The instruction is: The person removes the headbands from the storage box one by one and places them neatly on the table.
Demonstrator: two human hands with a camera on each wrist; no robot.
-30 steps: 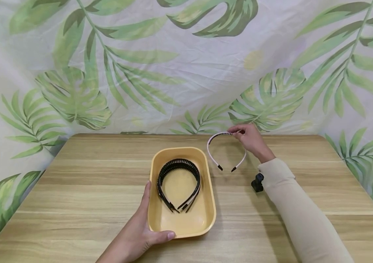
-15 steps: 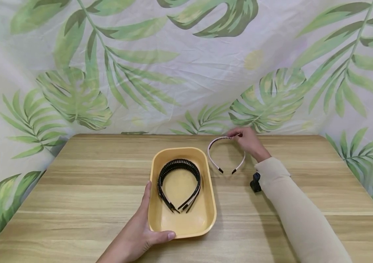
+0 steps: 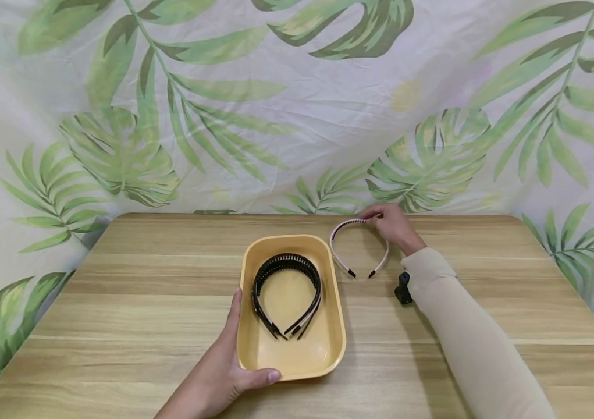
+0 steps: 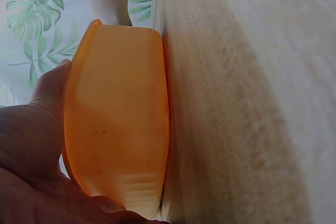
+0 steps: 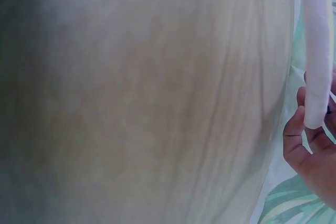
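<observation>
A yellow plastic container [image 3: 297, 361] sits on the wooden table, with several black toothed headbands [image 3: 287, 261] nested in it. A pale strip shows among their ends. My left hand [image 3: 218, 369] holds the container's near left corner, thumb at the near rim and fingers along the left side. The left wrist view shows the container wall [image 4: 118, 103] beside that palm. Right of the container, my right hand [image 3: 393, 227] pinches a pale pink headband [image 3: 333, 249] by its top, its two black tips pointing toward me. In the right wrist view, fingers grasp the band [image 5: 317, 51].
The wooden table [image 3: 134, 302] ends at a leaf-print cloth backdrop [image 3: 328, 116] behind it. A small black device [image 3: 404, 288] is by the right sleeve [image 3: 464, 314], at the wrist.
My right hand has shifted slightly left and toward me, and the pale pink headband has come slightly lower with it. The left hand and container have stayed put.
</observation>
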